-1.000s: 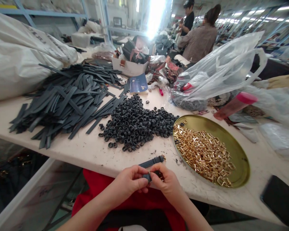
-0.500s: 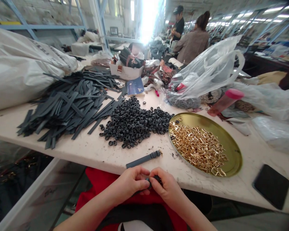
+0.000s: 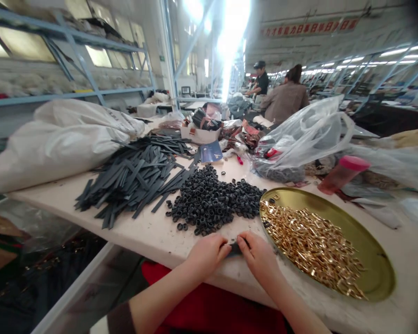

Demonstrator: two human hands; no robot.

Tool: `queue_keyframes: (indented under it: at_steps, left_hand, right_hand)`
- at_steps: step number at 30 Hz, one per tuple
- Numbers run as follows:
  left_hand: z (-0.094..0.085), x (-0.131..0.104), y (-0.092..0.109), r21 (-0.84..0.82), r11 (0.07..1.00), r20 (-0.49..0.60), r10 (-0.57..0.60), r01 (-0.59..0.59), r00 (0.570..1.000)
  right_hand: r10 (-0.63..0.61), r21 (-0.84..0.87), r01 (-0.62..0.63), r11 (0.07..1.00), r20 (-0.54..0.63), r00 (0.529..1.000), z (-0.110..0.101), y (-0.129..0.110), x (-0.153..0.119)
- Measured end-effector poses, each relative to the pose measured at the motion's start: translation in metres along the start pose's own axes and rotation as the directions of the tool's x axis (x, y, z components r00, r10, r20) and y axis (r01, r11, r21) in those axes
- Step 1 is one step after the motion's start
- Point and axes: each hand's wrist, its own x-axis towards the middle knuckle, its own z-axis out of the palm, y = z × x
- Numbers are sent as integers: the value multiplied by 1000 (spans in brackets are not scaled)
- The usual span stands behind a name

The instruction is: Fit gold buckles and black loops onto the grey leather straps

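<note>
A short dark grey strap (image 3: pixel 234 249) stretches between my two hands, just above the table's near edge. My left hand (image 3: pixel 209 253) pinches its left end between thumb and fingers. At the other end, the fingers of my right hand (image 3: pixel 256 253) are closed on it, covering that part. Just beyond my hands lies a heap of small black strap loops (image 3: pixel 205 199). To the right, a round gold-coloured tray (image 3: pixel 372 260) holds a pile of gold buckles (image 3: pixel 310 241), close to my right forearm.
Flat dark strips (image 3: pixel 135 171) are piled at the left, beside a big white sack (image 3: pixel 62 144). Behind the loops lie a blue booklet (image 3: pixel 211 151) and a clear plastic bag (image 3: pixel 306 134). A pink-lidded jar (image 3: pixel 344 174) lies tilted at right. Two people work farther back.
Both hands have moved forward from beyond the table's edge to over it, and a strap now shows between them. The buckled strap lying there before is no longer visible. My view has tilted up.
</note>
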Motion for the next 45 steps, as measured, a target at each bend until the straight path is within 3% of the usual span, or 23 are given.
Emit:
queue_keyframes:
  at_steps: [3, 7, 10, 12, 16, 21, 25, 28, 30, 31, 32, 33, 34, 36, 38, 39, 41, 45]
  left_hand:
    - [-23, 13, -30, 105, 992, -143, -51, 67, 988]
    - [-73, 37, -99, 259, 935, -289, -166, 244, 943]
    - [-106, 63, -150, 358, 859, -329, -252, 367, 910]
    - [-117, 79, -175, 419, 808, -324, -294, 415, 899]
    - [-117, 101, -197, 512, 731, -306, -336, 451, 891]
    - [-116, 106, -201, 543, 689, -321, -358, 481, 877]
    - [-131, 92, -183, 529, 723, -317, -317, 444, 894]
    - [-130, 71, -140, 502, 788, -319, -215, 357, 923]
    - [-116, 50, -100, 454, 856, -277, -128, 247, 952]
    - [-106, 39, -79, 404, 898, -235, -82, 174, 969]
    - [-95, 27, -58, 206, 976, -153, -44, 75, 987]
    - [-82, 15, -39, -41, 997, -62, -71, 68, 996]
    - [-70, 5, -21, -289, 945, 81, -135, 153, 988]
    - [-48, -12, 7, -648, 647, 375, -189, 403, 908]
    - [-33, -22, 24, -786, 335, 487, -181, 519, 854]
    - [-27, -26, 29, -821, 234, 490, -180, 521, 853]
    - [-21, -30, 34, -853, 133, 480, -182, 505, 858]
    - [-22, -39, 35, -866, 72, 473, -203, 495, 857]
  right_hand:
    - [-107, -110, 105, 988, -13, 994, 13, 18, 16]
    - [-164, -141, 155, 978, -54, 985, 36, 40, 13]
    - [-200, -186, 183, 966, -82, 976, 45, 52, 9]
    - [-247, -226, 226, 948, -69, 967, 46, 58, 10]
    - [-329, -292, 305, 907, -38, 943, 45, 68, 16]
    - [-353, -307, 320, 896, -57, 934, 48, 70, 18]
    - [-285, -248, 248, 936, -124, 950, 48, 60, 15]
    - [-147, -177, 110, 978, -213, 966, 44, 48, 10]
    - [-66, -86, 43, 995, -288, 955, 38, 40, 6]
    - [-31, -20, 26, 999, -313, 949, 33, 36, 5]
    - [4, 50, 13, 999, -322, 947, 28, 33, 4]
    - [38, 107, -4, 994, -321, 946, 22, 30, 5]
    - [66, 134, -25, 991, -307, 949, 16, 29, 7]
    - [72, 37, -64, 997, -257, 964, 3, 29, 17]
    - [37, -192, -66, 979, -153, 988, -8, 34, 31]
    - [28, -245, -55, 968, -114, 993, -11, 38, 40]
    - [22, -309, -40, 950, -63, 998, -12, 44, 56]
    - [26, -368, -29, 929, -13, 1000, 0, 49, 75]
